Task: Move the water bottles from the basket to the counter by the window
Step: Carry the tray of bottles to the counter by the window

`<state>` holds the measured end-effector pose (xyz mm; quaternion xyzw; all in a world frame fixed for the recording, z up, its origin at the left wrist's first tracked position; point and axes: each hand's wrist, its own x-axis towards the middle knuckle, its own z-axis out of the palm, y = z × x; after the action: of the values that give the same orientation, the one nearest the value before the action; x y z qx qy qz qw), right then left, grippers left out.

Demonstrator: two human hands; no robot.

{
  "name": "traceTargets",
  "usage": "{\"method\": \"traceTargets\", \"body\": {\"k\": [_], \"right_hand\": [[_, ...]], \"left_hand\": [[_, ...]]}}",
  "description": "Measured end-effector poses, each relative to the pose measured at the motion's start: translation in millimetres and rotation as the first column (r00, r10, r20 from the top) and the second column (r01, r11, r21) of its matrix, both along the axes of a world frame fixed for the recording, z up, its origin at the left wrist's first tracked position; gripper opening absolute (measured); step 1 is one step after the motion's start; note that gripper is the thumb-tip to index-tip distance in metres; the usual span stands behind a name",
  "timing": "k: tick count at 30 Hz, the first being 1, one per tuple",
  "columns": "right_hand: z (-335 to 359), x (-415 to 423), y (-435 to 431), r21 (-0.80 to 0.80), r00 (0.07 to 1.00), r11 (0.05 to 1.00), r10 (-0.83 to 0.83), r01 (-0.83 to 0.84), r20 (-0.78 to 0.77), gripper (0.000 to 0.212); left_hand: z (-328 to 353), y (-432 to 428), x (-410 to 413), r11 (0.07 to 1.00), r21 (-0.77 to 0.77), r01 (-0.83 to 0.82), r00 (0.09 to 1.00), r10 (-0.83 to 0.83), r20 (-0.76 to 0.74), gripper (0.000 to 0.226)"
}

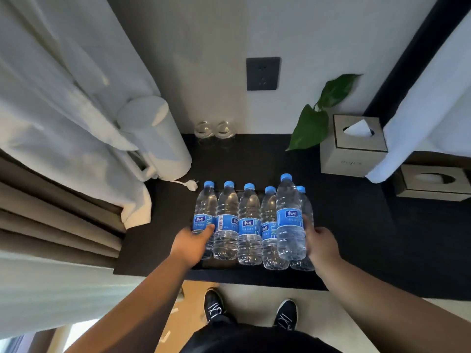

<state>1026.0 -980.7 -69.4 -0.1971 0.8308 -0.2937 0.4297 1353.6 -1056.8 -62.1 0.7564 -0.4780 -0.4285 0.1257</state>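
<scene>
Standing in black shoes (pixel 214 305) on the pale floor at the front edge of the dark table (pixel 351 225), reaching forward with both arms. Facing a tight row of six clear water bottles (pixel 249 225), blue-capped and blue-labelled, all upright near the table's front edge and touching side to side. Gripping the leftmost bottle (pixel 205 205) with the left hand (pixel 192 242), thumb lying across the lower part of the label, remaining fingers curling round the far side out of sight. Holding the raised bottle (pixel 290 217), fifth from the left, with the right hand (pixel 322 244), thumb pressing on its right flank, the other fingers hidden behind it. Carrying that bottle higher than its neighbours, cap well above the other caps and base above the other bases. Partly covering the sixth bottle (pixel 308 207), standing just behind and to the right. Sitting farther back at the left, a white electric kettle (pixel 158 141), with its white plug (pixel 191 186) lying loose on the table beside it. Standing against the wall, two clear glasses (pixel 204 129) side by side, below a dark wall socket (pixel 262 73). Drooping over the back right of the table, a green leaf (pixel 309 129), next to a beige tissue box (pixel 353 149); lying beyond that, a second tissue box (pixel 430 184). Hanging at the left, a white curtain (pixel 51 98).
</scene>
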Motion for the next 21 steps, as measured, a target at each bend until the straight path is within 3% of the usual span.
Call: {"method": "traceTargets", "body": {"k": [6, 12, 17, 21], "right_hand": [[2.4, 1.4, -5.4, 0.066, 0.993, 0.996, 0.070, -0.064, -0.092, 0.073], [7.8, 1.4, 1.5, 0.097, 0.975, 0.991, 0.106, -0.088, -0.197, 0.070], [12.6, -4.7, 1.7, 0.142, 0.949, 0.975, 0.202, -0.171, -0.241, 0.070], [10.9, -9.6, 2.4, 0.118, 0.954, 0.974, 0.215, -0.194, -0.209, 0.065]], "left_hand": [[0.0, -16.2, 4.0, 0.978, -0.001, 0.210, 0.971, -0.208, 0.120, 0.052], [6.1, -18.6, 1.5, 0.958, 0.014, 0.288, 0.924, -0.281, 0.260, 0.051], [16.8, -16.1, -3.3, 0.919, 0.064, 0.389, 0.800, -0.371, 0.472, 0.057], [20.2, -19.3, -1.4, 0.903, 0.097, 0.418, 0.769, -0.409, 0.492, 0.057]]}}
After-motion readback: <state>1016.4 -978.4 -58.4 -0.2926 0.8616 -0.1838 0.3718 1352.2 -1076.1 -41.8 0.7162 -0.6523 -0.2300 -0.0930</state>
